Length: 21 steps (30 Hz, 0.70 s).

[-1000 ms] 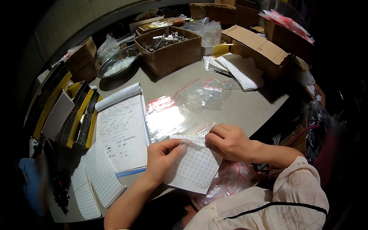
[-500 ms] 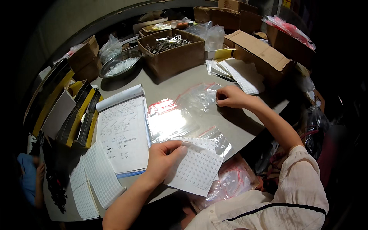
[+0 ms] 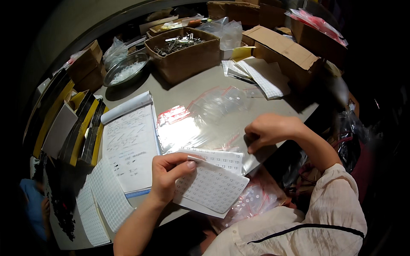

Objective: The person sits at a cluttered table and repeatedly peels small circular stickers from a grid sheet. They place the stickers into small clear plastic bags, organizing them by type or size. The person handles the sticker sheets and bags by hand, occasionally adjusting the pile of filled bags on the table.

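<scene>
A: What does the left hand have?

B: It grips label sheets between thumb and fingers: at least two, one overlapping the other, at the near edge of the one table.

A: And the right hand?

B: Its fingers are curled downward, to the right of the sheets. I cannot tell whether anything sits between the fingertips.

A: How many bags lie close by?

B: Clear bags with red edges spread beyond the sheets, too overlapped to count. A heap of bags shows below the table's edge, also uncountable.

A: Anything to the left?

B: One notepad, its top page rolled back, and at least two grid-printed papers on its near side.

A: Farther out?

B: One bowl of white bits, and right of it, one cardboard box full of metal pieces.
</scene>
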### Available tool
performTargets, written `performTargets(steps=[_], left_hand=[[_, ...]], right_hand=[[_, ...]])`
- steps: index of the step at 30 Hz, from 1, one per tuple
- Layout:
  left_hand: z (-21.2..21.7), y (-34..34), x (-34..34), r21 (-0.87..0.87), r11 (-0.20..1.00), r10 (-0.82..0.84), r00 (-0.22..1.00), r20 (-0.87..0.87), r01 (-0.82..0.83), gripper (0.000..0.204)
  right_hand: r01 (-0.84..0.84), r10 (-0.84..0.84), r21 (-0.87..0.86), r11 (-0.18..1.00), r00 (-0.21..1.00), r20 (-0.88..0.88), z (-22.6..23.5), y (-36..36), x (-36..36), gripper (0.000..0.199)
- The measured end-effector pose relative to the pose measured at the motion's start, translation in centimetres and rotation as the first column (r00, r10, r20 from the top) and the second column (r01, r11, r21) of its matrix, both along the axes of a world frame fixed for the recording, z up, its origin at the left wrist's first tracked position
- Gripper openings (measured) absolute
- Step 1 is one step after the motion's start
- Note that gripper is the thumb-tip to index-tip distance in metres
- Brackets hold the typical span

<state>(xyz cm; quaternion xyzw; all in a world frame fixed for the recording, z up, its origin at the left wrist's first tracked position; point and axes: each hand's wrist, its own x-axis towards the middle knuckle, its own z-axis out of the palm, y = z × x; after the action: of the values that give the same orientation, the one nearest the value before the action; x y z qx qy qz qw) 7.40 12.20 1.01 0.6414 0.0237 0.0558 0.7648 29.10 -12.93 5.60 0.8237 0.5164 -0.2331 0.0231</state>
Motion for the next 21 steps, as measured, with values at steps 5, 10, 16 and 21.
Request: performTargets(steps=[5,10,16,21], left_hand=[[0.0,0.6,0.5,-0.17,0.984,0.047,0.999,0.007,-0.045,0.031],[-0.5,1.5,0.8,-0.198,0.975,0.104,0.994,0.02,-0.098,0.034],[-0.1,0.5,0.4,-0.111,0.993,0.052,0.998,0.035,-0.048,0.028],[-0.2,-0.7,0.1,0.061,0.995,0.079,0.996,0.039,-0.081,0.024]], right_hand=[[-0.01,0.055,0.183,0.983,0.968,-0.246,0.0,-1.2,-2.1,0.045],[-0.257,0.236,0.558,0.789,0.965,0.11,-2.0,-1.5,-4.4,0.028],[-0.168,0.392,0.638,0.752,0.892,-0.227,-2.6,-2.9,-4.2,0.022],[0.3,0.067,0.675,0.674,0.885,-0.46,-0.4,-1.9,-5.1,0.026]])
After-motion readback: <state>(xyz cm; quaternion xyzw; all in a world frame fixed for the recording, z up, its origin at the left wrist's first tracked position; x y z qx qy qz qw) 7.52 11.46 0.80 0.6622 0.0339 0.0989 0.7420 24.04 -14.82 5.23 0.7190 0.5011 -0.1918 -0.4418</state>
